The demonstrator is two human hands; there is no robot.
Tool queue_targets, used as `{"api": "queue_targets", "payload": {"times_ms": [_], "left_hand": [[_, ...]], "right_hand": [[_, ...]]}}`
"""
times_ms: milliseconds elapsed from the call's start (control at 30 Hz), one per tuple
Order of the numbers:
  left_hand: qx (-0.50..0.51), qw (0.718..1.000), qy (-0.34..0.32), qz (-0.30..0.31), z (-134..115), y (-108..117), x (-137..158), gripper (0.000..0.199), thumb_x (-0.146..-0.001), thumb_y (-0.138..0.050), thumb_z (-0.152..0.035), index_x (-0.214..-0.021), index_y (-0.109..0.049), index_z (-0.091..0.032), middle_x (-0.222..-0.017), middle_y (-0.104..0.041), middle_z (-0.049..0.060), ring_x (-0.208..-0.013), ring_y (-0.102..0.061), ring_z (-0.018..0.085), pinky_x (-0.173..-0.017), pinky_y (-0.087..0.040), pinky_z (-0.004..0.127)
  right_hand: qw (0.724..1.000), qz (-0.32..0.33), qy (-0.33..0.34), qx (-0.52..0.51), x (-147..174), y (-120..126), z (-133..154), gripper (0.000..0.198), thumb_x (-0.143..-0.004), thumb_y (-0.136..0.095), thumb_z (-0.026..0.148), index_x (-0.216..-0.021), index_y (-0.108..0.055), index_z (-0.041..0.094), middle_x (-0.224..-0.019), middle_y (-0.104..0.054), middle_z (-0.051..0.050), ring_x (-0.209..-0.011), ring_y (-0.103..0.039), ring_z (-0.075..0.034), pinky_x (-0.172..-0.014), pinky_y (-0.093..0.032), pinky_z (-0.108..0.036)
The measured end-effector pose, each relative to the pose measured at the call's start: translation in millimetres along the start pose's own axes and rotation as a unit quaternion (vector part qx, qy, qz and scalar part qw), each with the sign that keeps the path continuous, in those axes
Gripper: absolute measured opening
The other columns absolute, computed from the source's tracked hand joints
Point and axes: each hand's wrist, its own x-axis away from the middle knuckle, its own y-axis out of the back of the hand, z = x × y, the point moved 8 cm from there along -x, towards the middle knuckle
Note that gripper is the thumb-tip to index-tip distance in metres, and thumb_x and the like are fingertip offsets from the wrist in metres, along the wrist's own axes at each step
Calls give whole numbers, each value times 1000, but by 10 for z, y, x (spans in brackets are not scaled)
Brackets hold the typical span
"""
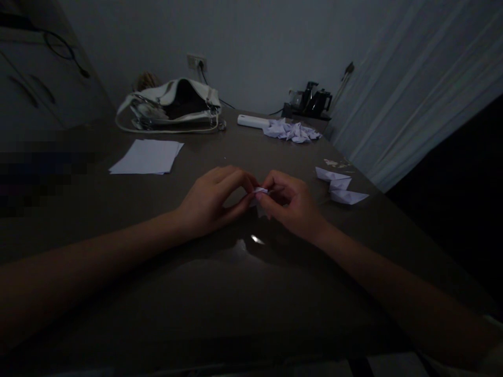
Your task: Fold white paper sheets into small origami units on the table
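A small folded piece of white paper [260, 190] is pinched between both my hands above the middle of the table. My left hand [215, 199] grips its left end with thumb and fingertips. On the other side, my right hand [290, 201] pinches the paper between thumb and forefinger. Most of the paper is hidden by the fingers, so its full shape does not show. To the right of my right hand lie several folded paper pieces [340, 183]. A stack of flat white paper sheets [147, 156] rests to the left, beyond my left hand.
At the back stands an open white handbag [173, 102]. A heap of folded paper [288, 130] lies at the far right beside a white elongated object [252, 121]. A black kettle [320, 102] is behind them. A pale curtain [408, 89] hangs along the table's right edge.
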Motion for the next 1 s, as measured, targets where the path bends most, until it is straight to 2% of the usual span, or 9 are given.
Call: {"api": "queue_targets", "payload": {"times_ms": [133, 400, 633, 867, 1000], "left_hand": [[-4, 1000, 6, -3, 19, 3, 2, 4, -88, -54, -21, -90, -53, -18, -96, -67, 6, -89, -63, 18, -76, -47, 29], [-71, 997, -33, 8, -50, -43, 4, 6, -86, -56, -19, -91, -53, -17, -95, -67, 6, -84, -62, 20, -73, -43, 32], [-93, 994, -56, 10, -102, -47, 10, 6, -90, -54, -23, -90, -53, -17, -94, -66, 7, -85, -62, 20, -75, -44, 33], [-90, 996, -16, 24, -64, -47, 14, 8, -91, -50, -27, -89, -52, -19, -96, -64, 6, -85, -60, 19, -75, -44, 31], [-49, 998, 35, 19, 23, -47, 5, 14, -91, -48, -26, -101, -52, -17, -102, -62, 8, -93, -59, 20, -79, -44, 32]], "right_hand": [[998, 8, -26, -53, 5, -19, -67, 15, -86, -61, 31, -86, -51, 19, -70, -58, 4, -48, -52, -6, -44, -39, -19], [996, -17, -58, -57, 16, -37, -118, 17, -79, -62, 22, -74, -46, 20, -71, -54, 4, -50, -57, -8, -42, -45, -19], [996, -32, -71, -50, 21, -53, -106, 14, -74, -60, 16, -77, -46, 20, -73, -55, 5, -52, -58, -7, -43, -46, -17], [993, -38, -79, -77, 12, -48, -160, 10, -74, -60, 15, -82, -54, 18, -79, -63, 1, -54, -61, -9, -41, -46, -17], [991, -44, -86, -97, 8, -10, -180, 16, -77, -62, 16, -92, -56, 19, -81, -66, 0, -57, -64, -10, -44, -49, -18]]}}
